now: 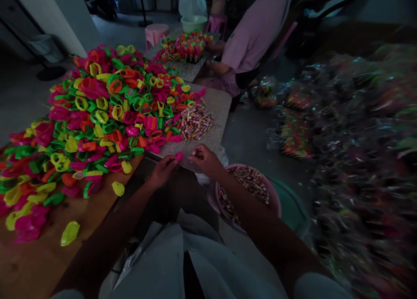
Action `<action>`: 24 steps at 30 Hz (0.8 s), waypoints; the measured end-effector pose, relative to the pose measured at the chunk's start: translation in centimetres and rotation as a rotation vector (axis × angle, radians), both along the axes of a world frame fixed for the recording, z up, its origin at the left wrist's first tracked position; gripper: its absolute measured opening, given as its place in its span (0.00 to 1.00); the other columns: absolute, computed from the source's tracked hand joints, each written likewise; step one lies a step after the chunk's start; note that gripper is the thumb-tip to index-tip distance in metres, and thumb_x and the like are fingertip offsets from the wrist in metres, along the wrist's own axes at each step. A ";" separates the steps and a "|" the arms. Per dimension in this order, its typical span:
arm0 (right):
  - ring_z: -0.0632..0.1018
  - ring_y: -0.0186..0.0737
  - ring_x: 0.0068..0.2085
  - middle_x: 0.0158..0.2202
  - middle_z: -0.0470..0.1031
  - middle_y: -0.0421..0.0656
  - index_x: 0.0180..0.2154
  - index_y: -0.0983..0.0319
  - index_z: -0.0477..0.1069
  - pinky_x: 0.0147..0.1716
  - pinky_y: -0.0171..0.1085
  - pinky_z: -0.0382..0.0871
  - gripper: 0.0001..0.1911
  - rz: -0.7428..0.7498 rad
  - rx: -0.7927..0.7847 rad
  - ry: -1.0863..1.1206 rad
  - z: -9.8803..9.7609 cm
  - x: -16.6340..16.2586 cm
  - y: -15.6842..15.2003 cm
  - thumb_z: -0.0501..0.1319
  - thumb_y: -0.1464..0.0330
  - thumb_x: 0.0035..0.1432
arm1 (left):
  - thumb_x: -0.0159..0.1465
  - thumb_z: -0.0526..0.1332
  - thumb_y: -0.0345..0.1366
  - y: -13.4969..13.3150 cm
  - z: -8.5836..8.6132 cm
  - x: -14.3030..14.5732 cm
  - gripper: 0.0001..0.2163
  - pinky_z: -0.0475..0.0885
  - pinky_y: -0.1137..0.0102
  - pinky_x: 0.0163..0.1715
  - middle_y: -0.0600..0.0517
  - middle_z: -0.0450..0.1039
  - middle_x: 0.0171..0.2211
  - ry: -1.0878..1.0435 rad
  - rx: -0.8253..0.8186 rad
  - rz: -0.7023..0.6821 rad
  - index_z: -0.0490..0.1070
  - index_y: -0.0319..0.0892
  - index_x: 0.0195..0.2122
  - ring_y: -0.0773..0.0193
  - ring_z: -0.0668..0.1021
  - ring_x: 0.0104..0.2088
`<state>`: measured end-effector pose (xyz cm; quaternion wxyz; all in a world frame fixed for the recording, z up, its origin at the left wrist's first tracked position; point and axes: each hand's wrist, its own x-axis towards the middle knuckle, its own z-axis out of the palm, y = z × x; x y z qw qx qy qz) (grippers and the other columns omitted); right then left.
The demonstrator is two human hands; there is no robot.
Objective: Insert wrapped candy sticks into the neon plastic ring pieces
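My left hand (pixel 165 169) pinches a small bright-pink plastic piece (pixel 179 156) over the front edge of the stone-topped table (pixel 217 112). Just to its right, my right hand (pixel 204 159) has its fingertips closed together; whatever sits between them is too small and dark to name. Beyond both hands lies a pile of small printed, wrapped sticks (pixel 196 121). A large heap of pink, green, yellow and orange plastic ring-shaped pieces (pixel 114 101) spreads to the left. Under my right forearm stands a pink basin (pixel 276 203) holding more wrapped sticks (pixel 249 182).
A wooden board (pixel 94 225) carries the heap's near part. Another person in a pink shirt (pixel 257 30) sits at the far table beside more colourful pieces (pixel 185 47). Clear plastic bags of goods (pixel 365 160) cover the floor at right. A green tub (pixel 293 203) adjoins the basin.
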<state>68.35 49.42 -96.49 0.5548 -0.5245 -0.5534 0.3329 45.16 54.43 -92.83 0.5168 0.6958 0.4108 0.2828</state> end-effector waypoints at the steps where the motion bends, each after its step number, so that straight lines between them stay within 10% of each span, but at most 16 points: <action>1: 0.80 0.41 0.38 0.37 0.80 0.39 0.45 0.58 0.71 0.41 0.39 0.72 0.17 0.003 0.018 -0.026 0.0 -0.4 -0.3 0.68 0.55 0.63 | 0.68 0.64 0.58 -0.1 0.1 -0.2 0.25 0.76 0.71 0.35 0.51 0.77 0.36 -0.010 0.005 -0.003 0.76 0.41 0.52 0.62 0.80 0.37; 9: 0.80 0.49 0.53 0.53 0.82 0.51 0.66 0.59 0.72 0.55 0.44 0.71 0.22 0.035 0.113 -0.624 -0.3 -1.3 -0.2 0.56 0.63 0.77 | 0.77 0.57 0.42 -0.8 -0.9 -1.4 0.17 0.77 0.62 0.55 0.41 0.76 0.55 0.519 0.788 0.063 0.80 0.48 0.59 0.55 0.80 0.54; 18: 0.79 0.47 0.51 0.49 0.81 0.48 0.54 0.60 0.76 0.50 0.39 0.68 0.12 0.079 0.123 -0.895 1.0 -1.9 1.3 0.58 0.64 0.78 | 0.79 0.53 0.44 -3.7 0.4 1.0 0.18 0.77 0.65 0.43 0.42 0.74 0.53 1.019 0.783 0.197 0.76 0.53 0.63 0.51 0.77 0.51; 24: 0.77 0.47 0.50 0.48 0.80 0.49 0.50 0.60 0.79 0.50 0.40 0.67 0.13 0.099 0.211 -0.884 0.3 -1.7 2.3 0.58 0.62 0.78 | 0.79 0.52 0.39 -3.7 0.8 1.1 0.17 0.76 0.60 0.53 0.40 0.73 0.58 0.992 0.838 0.203 0.74 0.46 0.63 0.50 0.75 0.55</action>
